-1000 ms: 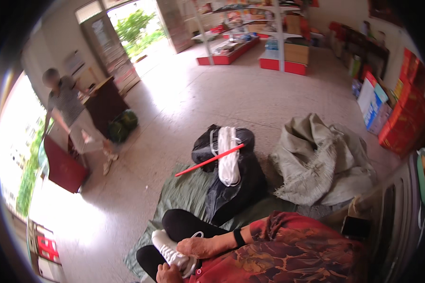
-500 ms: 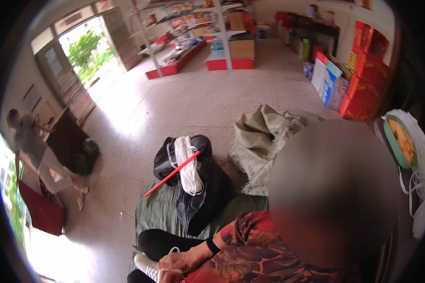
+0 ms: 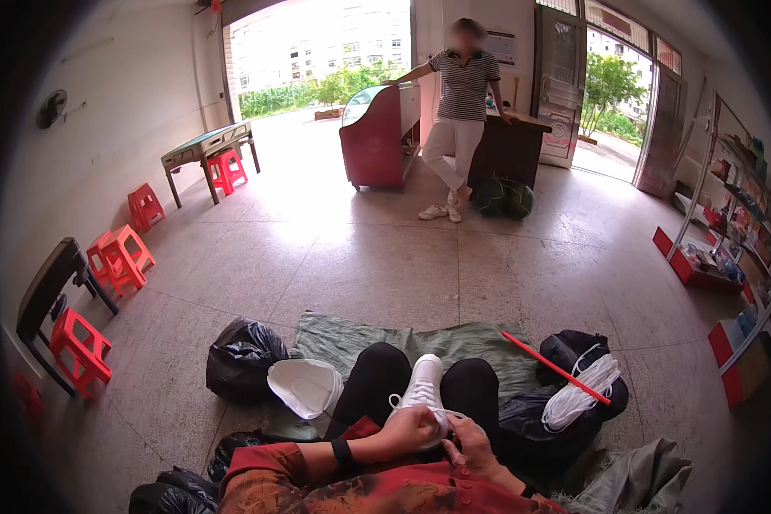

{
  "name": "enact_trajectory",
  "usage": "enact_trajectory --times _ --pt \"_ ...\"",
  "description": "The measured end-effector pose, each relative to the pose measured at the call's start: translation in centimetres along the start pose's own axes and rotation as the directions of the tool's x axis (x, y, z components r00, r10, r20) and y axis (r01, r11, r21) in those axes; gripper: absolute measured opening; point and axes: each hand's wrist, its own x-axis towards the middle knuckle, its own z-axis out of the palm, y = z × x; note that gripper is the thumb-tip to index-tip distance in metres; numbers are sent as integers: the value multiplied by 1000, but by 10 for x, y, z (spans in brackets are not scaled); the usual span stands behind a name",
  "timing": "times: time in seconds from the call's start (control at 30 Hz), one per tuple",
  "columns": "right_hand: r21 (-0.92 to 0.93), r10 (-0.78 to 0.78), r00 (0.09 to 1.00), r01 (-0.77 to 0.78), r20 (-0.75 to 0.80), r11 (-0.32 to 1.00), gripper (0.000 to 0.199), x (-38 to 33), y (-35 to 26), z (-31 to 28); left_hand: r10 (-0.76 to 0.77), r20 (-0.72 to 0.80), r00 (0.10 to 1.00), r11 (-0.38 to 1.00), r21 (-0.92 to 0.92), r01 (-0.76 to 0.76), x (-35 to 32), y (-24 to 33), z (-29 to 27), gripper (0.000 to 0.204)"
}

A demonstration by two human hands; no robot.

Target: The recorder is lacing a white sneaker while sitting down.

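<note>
White lace-up shoe (image 3: pixel 427 374) with a rounded toe: state its location and how it is held.

Location: between two black-clothed knees (image 3: pixel 375 377), toe directed forward. Left hand (image 3: pixel 409 428): narrow, closed on the thin white shoelace (image 3: pixel 418 397). Right hand (image 3: pixel 475 444): fingers bent at the same lace; whether they grip it cannot be told.

Which faults are possible, and from what cause?

A slack left-hand grip could release the lace. Unequal pull could leave one end short. If the knees are what steadies the shoe, spreading them could tilt it; its support is hidden behind the hands.

Edges and room for moving?

Sideways travel at shoe level is bounded by the knees. Beyond them lies a crinkled dark-green sheet (image 3: pixel 343 336), its far edge meeting the pale, speckled hard floor (image 3: pixel 385 283). Beside the right knee, a shiny black plastic bag (image 3: pixel 522 417) limits the elbow; a looped hank of white cord (image 3: pixel 578 398) and a straight red rod (image 3: pixel 544 359) lie on top. Near the left knee sits a white, open-topped, curved piece (image 3: pixel 304 387). Upward and forward motion appears least restricted.
</note>
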Motion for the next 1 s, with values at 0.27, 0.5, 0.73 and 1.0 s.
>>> enact_trajectory --times 0.27,0.5,0.73,1.0 --pt "62 88 993 -93 80 994 60 7 -4 -12 15 -5 1000 998 54 -15 15 6 14 20" --pt "1 -17 999 17 45 1000 56 2 -13 -19 -81 112 990 992 107 69 10 21 -1 17" --pt "321 -217 949 137 228 937 35 35 -46 -37 409 746 525 856 -513 61 -28 128 -73 14" --pt "340 -48 939 -75 341 937 16 33 -48 -35 369 -83 926 894 302 -329 5 58 -80 24"
